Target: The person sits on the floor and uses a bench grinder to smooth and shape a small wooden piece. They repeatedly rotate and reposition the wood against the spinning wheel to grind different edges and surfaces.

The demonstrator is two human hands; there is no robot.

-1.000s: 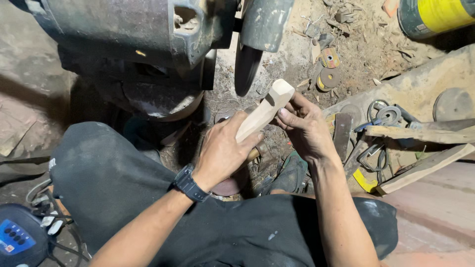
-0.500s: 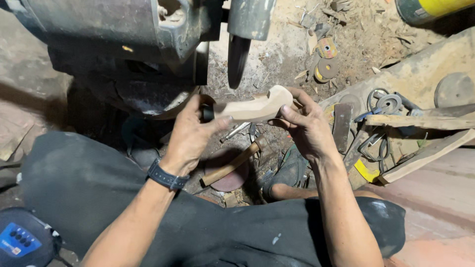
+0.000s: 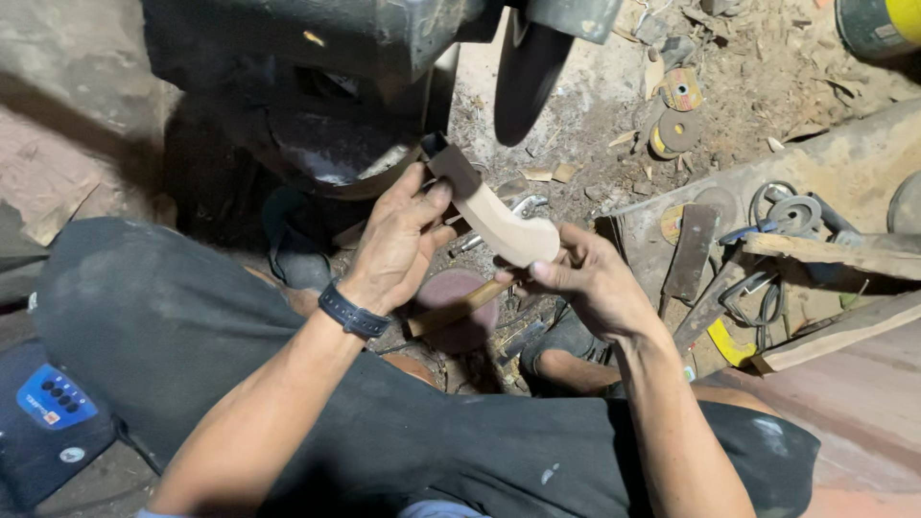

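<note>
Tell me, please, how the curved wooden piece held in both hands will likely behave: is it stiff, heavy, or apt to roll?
The curved wooden piece is probably stiff: it keeps its bend between the left hand and right hand. It seems light, since fingertips alone support it. Its curved, flattish shape would likely not roll if laid down.

Both hands (image 3: 403, 245) (image 3: 590, 283) hold curved wooden piece (image 3: 494, 216).

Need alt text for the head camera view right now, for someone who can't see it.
Both hands, left hand and right hand, hold a curved pale wooden piece below a dark grinding wheel. Loose discs and metal tools lie on the dusty ground to the right.
</note>
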